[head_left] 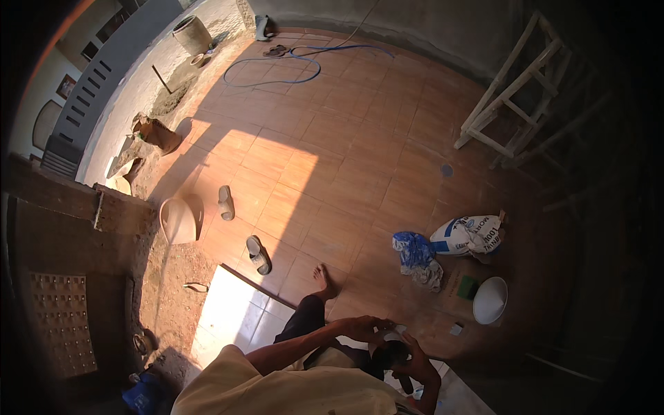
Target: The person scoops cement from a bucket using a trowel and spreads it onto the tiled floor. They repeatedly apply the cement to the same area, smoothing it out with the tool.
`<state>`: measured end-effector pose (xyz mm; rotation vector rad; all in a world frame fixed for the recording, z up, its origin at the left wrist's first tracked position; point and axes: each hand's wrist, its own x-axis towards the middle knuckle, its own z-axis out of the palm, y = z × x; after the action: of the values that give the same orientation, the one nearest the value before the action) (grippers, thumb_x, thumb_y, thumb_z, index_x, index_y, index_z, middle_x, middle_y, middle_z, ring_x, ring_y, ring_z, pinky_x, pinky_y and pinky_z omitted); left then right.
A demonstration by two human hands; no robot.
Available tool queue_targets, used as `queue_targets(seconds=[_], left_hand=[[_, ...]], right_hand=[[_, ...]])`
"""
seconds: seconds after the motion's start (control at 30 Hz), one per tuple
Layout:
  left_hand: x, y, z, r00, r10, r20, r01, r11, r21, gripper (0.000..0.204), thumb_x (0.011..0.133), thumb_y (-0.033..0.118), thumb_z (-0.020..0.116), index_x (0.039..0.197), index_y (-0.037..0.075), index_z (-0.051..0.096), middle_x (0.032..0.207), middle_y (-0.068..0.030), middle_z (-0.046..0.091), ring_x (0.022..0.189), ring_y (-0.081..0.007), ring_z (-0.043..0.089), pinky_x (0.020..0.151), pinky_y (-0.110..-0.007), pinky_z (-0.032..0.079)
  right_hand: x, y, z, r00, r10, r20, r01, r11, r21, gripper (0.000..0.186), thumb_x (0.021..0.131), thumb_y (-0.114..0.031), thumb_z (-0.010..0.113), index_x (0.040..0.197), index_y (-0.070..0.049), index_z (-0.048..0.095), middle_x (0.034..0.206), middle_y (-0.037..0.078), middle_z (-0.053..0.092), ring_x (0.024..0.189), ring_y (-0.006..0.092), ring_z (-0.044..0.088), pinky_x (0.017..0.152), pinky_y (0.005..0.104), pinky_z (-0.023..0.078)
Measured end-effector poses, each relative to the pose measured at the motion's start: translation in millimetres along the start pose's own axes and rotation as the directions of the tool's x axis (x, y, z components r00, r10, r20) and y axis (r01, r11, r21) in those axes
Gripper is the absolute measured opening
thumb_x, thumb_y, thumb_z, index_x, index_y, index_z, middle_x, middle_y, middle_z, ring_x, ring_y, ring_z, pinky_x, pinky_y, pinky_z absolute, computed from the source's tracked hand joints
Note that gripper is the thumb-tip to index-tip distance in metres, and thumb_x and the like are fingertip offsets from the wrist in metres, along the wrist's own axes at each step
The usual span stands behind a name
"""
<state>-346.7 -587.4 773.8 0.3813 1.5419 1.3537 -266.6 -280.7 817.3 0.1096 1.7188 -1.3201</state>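
Note:
My left hand is closed at the near edge, its fingers beside a small pale piece; shade hides what it grips. Close to its right, my right hand curls round a dark rounded object with a short dark stem pointing down. Its kind is too dark to tell. Both hands are above my lap, almost meeting over this object.
White tiles lie left of my bare foot. Two sandals, a pinkish bucket and pliers lie beyond. To the right are a white sack, blue plastic, a white bowl and a wooden trestle.

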Motion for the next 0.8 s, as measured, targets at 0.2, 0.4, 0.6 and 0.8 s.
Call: queue_targets(seconds=[0.2, 0.4, 0.6, 0.8], left_hand=[[-49, 14, -187, 0.971, 0.052, -0.235, -0.058, 0.998, -0.021, 0.089, 0.089, 0.064, 0.077, 0.154, 0.005, 0.060, 0.147, -0.0228, 0.068, 0.137, -0.0385, 0.064, 0.116, -0.046, 0.052], [-99, -7, -373, 0.797, 0.071, -0.600, -0.159, 0.983, -0.095, 0.103, 0.092, 0.078, 0.070, 0.157, 0.000, 0.053, 0.148, -0.0263, 0.066, 0.139, -0.0389, 0.062, 0.117, -0.048, 0.049], [-190, -103, -482, 0.242, -0.352, -0.904, -0.423, 0.801, -0.425, 0.093, 0.100, 0.066, 0.073, 0.160, 0.000, 0.047, 0.143, -0.0269, 0.068, 0.133, -0.0332, 0.066, 0.112, -0.047, 0.054], [-197, -234, -374, -0.419, -0.885, -0.204, -0.561, 0.429, -0.708, 0.075, 0.094, 0.043, 0.083, 0.147, -0.004, 0.060, 0.128, -0.0245, 0.076, 0.123, -0.0312, 0.072, 0.103, -0.043, 0.058]], right_hand=[[148, -210, 13, 0.999, 0.024, 0.038, -0.030, 0.987, 0.156, 0.113, 0.075, 0.000, 0.089, 0.171, -0.008, 0.031, 0.151, 0.022, 0.055, 0.120, 0.0349, 0.071, 0.081, 0.0414, 0.069], [336, -355, -1, 0.984, -0.049, 0.169, 0.039, 0.997, 0.060, 0.106, 0.076, -0.009, 0.085, 0.168, -0.006, 0.033, 0.135, 0.019, 0.063, 0.095, 0.0283, 0.075, 0.068, 0.0371, 0.065], [544, -554, 23, 0.936, -0.093, 0.340, 0.088, 0.996, 0.030, 0.092, 0.079, -0.011, 0.086, 0.158, -0.007, 0.039, 0.112, 0.013, 0.066, 0.071, 0.0205, 0.071, 0.063, 0.0345, 0.063], [737, -760, 74, 0.847, -0.052, 0.529, 0.150, 0.978, -0.143, 0.083, 0.079, -0.015, 0.086, 0.151, -0.009, 0.045, 0.108, 0.012, 0.065, 0.068, 0.0196, 0.069, 0.060, 0.0337, 0.063]])
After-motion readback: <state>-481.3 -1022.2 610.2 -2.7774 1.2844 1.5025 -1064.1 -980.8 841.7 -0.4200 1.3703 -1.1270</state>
